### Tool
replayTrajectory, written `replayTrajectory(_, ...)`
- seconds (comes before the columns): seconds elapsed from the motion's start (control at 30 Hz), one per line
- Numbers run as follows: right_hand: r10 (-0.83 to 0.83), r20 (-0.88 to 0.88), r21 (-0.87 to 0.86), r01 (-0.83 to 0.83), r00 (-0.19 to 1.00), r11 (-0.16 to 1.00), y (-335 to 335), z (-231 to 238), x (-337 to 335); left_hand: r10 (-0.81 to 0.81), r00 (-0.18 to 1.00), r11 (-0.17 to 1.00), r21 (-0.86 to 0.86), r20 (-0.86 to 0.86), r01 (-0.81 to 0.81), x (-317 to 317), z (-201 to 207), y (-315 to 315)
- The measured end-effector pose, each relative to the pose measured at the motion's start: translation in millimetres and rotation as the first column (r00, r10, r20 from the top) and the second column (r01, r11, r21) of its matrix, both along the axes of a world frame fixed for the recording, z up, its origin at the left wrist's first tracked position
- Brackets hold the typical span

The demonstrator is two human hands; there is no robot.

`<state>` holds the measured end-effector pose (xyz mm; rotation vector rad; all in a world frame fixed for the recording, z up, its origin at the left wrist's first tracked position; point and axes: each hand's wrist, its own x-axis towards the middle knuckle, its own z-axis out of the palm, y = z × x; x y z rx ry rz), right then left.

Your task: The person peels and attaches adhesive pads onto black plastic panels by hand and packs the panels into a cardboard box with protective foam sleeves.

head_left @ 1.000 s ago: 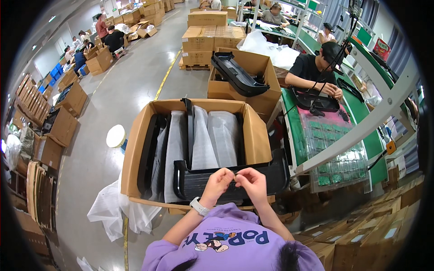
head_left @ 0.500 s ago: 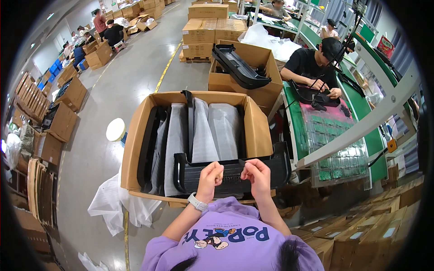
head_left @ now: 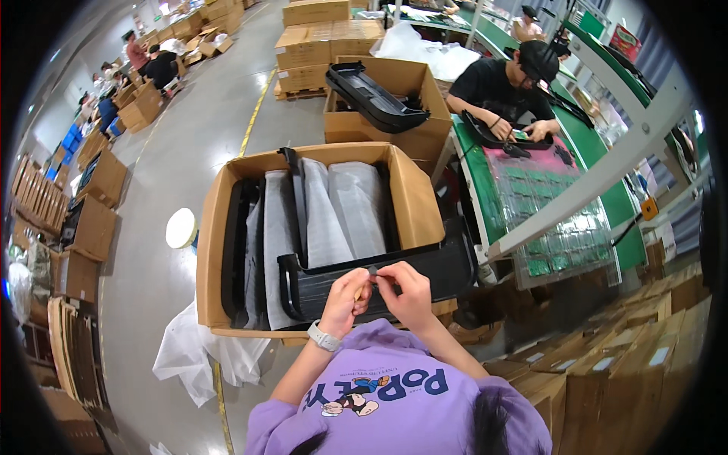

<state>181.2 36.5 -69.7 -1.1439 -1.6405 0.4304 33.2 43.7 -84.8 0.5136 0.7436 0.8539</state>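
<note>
Small dark piece (head_left: pixel 372 270) held over black tray (head_left: pixel 315 291)
It is gripped between the fingers (head_left: pixel 388 274) of left hand (head_left: pixel 345 299) and right hand (head_left: pixel 409 292).

I can't make out what the small dark piece (head_left: pixel 372 270) between the fingers (head_left: pixel 394 274) is; the black tray (head_left: pixel 315 291) hides the grey wrapped parts' (head_left: pixel 358 205) near ends.

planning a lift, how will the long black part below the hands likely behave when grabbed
The black part is probably stiff: its rim stands unbent. Thin edges suggest it's light for its length. Overhanging the cardboard box's right side, it might tip if pushed.
</note>
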Motion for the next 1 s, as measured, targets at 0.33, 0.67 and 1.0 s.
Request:
replayTrajectory(0.33,0.239,-0.111,-0.206,-0.258,0.965,0.944,-4,5,7,0.179,0.941,0.968,0.224,-0.288,-0.116,-1,-9,-1)
replayTrajectory(0.67,0.102,-0.248,-0.4,-0.198,0.963,0.895,-1,-10,19,0.101,0.914,0.937,0.345,-0.394,0.045,3,-10,1)
replayTrajectory(1.0,-0.038,-0.268,-0.221,-0.023,0.963,0.975,1,26,47,0.035,0.965,0.972,0.234,-0.258,0.027,-21,16,-2)
